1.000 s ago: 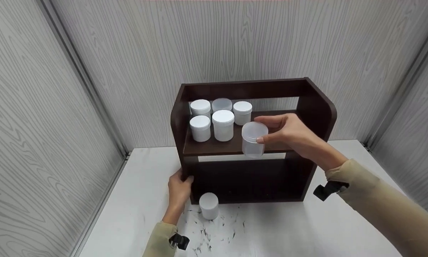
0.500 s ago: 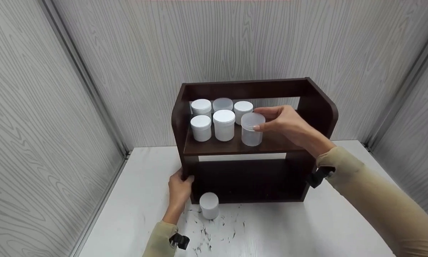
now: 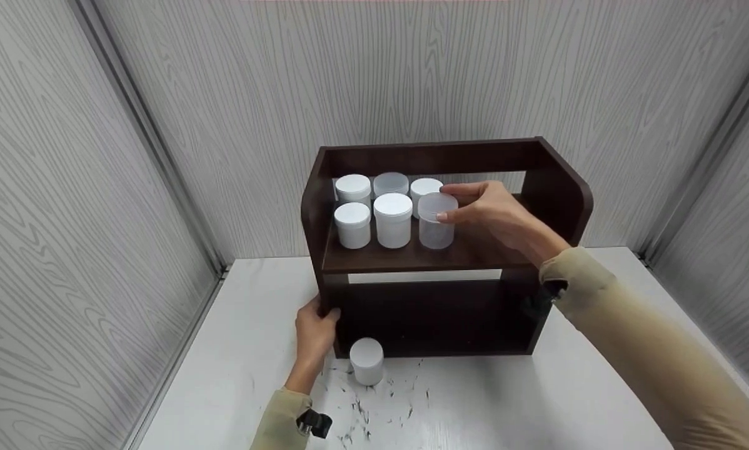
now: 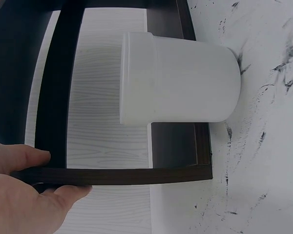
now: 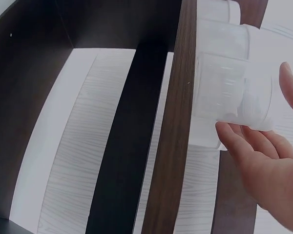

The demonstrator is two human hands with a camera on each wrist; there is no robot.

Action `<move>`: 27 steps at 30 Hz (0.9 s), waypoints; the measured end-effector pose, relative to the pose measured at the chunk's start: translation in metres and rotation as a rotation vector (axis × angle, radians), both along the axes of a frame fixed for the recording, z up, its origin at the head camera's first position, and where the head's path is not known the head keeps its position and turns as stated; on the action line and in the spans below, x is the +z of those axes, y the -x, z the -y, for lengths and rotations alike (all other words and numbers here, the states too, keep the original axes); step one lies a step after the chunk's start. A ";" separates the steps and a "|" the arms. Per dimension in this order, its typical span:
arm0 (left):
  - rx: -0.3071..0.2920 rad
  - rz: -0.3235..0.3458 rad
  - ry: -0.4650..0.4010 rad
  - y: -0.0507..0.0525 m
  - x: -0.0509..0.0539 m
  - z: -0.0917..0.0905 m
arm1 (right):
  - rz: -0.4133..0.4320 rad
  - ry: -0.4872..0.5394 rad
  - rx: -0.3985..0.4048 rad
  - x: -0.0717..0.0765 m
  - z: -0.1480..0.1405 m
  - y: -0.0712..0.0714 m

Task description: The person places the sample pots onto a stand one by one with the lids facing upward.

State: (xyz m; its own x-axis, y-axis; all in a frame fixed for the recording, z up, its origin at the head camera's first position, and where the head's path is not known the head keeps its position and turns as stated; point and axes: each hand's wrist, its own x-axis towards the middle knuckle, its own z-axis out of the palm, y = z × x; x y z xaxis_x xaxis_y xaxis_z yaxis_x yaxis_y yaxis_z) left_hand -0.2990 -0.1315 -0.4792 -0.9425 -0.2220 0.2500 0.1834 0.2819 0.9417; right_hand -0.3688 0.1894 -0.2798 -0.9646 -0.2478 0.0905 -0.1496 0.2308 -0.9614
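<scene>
A dark brown two-tier shelf rack (image 3: 412,265) stands on the white table. My left hand (image 3: 315,332) grips its left side panel (image 4: 136,175), thumb on one face and fingers on the other. A translucent plastic jar (image 3: 436,232) stands upright near the upper tier's front edge. Fingers of my right hand (image 3: 496,212) touch the jar's right side. In the right wrist view the thumb (image 5: 292,90) is apart from the jar. To its left are a white lidded jar (image 3: 393,230) and a shorter one (image 3: 352,232).
Behind the front row sit two white jars (image 3: 353,185) (image 3: 426,187) and a translucent jar (image 3: 391,184). Another white jar (image 3: 367,362) stands on the table before the rack's lower left. Dark scuff marks cover the table nearby. Grey wood-grain walls surround the table.
My right hand has moved the translucent jar back and left, from in front of the rack onto the upper tier beside the white jar. Its thumb now stands apart. My left hand has stayed put.
</scene>
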 end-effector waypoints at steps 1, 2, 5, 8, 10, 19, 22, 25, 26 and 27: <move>0.001 0.001 -0.001 0.000 0.000 0.000 | 0.002 -0.002 -0.005 0.000 0.000 0.001; 0.003 0.003 -0.001 0.000 0.000 0.000 | 0.002 -0.002 -0.007 -0.001 0.001 0.002; 0.003 0.004 -0.008 0.000 -0.001 0.000 | 0.004 -0.002 -0.008 -0.001 0.002 0.004; 0.008 0.007 -0.011 0.001 -0.001 0.000 | 0.004 0.002 -0.001 -0.001 0.004 0.005; 0.011 0.004 -0.012 0.001 -0.001 0.000 | 0.002 0.005 0.002 -0.001 0.005 0.005; -0.008 0.008 -0.030 0.001 -0.001 0.000 | 0.028 0.064 0.032 -0.003 0.004 0.007; -0.008 0.005 -0.035 0.001 -0.001 0.001 | 0.043 0.089 0.042 -0.004 0.003 0.007; -0.003 0.004 -0.037 0.001 -0.001 0.001 | 0.041 0.090 0.047 -0.004 0.003 0.007; -0.002 0.004 -0.035 0.002 -0.002 0.001 | 0.040 0.090 0.049 -0.004 0.003 0.007; 0.001 0.006 -0.034 0.002 -0.002 0.001 | 0.039 0.090 0.050 -0.005 0.003 0.007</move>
State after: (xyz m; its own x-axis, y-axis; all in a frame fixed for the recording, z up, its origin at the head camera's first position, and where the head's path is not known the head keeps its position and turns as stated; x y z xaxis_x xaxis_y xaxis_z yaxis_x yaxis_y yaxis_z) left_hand -0.3007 -0.1323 -0.4809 -0.9437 -0.2310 0.2366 0.1774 0.2504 0.9518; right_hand -0.3757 0.1864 -0.2843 -0.9545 -0.2882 0.0769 -0.1204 0.1364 -0.9833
